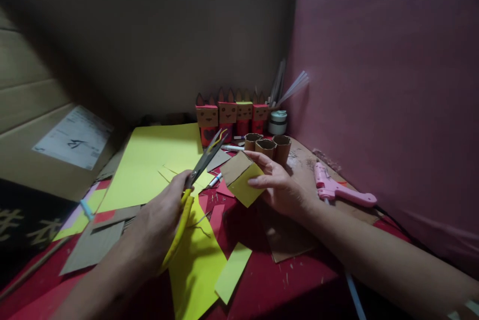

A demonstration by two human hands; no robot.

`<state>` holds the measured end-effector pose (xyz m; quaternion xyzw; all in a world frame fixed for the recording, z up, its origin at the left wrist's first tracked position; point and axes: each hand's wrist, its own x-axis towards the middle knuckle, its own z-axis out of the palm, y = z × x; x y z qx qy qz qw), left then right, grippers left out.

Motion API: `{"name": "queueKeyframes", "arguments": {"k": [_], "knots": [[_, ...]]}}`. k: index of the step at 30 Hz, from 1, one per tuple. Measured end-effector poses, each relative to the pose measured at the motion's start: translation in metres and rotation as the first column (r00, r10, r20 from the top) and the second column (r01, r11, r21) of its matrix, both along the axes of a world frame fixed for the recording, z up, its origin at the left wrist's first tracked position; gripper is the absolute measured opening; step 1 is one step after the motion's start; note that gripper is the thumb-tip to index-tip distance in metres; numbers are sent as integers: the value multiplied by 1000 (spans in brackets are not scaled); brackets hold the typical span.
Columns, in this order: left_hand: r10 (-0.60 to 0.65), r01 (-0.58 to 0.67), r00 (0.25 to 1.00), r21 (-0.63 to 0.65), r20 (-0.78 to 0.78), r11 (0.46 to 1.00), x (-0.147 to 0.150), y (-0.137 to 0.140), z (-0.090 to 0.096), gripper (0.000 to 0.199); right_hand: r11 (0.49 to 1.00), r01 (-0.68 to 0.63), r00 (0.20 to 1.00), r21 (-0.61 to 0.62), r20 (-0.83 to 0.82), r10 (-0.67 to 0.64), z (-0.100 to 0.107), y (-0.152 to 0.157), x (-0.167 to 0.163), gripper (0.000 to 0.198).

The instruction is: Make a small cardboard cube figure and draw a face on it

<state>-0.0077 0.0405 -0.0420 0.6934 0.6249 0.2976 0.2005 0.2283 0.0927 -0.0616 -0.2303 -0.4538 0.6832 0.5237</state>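
Yellow-handled scissors [181, 225] are gripped in my left hand [164, 210], blades pointing up and away. A thin yellow paper strip [221, 136] hangs at the blade tips. My right hand [277, 183] pinches a small cardboard piece [235, 168] partly covered with yellow paper [247, 188], thumb on the front. The blades are left of this piece and apart from it. Under my hands lie a long yellow paper sheet [196, 265] and a small pale yellow strip [234, 271].
Cardboard tubes [265, 148] stand behind my right hand. Several cardboard animal figures [207, 118] line the wall beside a lidded jar [278, 122]. A pink glue gun [344, 190] lies right. A large yellow sheet [157, 155] and cardboard scraps [93, 245] lie left, near a cardboard box [33, 90].
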Motion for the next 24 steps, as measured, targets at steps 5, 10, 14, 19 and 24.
{"name": "queueKeyframes", "arguments": {"k": [5, 10, 14, 19, 24], "knots": [[-27, 47, 977, -91, 209, 995, 5, 4, -2, 55, 999, -40, 999, 34, 23, 39, -1, -1, 1, 61], [-113, 127, 955, -31, 274, 991, -1, 8, -7, 57, 996, -72, 997, 48, 8, 72, -1, -2, 1, 61], [-170, 177, 962, -13, 213, 984, -4, 7, -8, 55, 994, -85, 996, 75, -8, 85, -1, -2, 1, 63], [-118, 116, 979, 18, 166, 993, 4, 5, -11, 59, 991, -97, 995, 98, 1, 97, -1, -2, 2, 65], [-205, 198, 977, 111, 56, 974, 12, 0, -9, 56, 989, -87, 996, 120, -27, 90, -2, -2, 0, 67]]}}
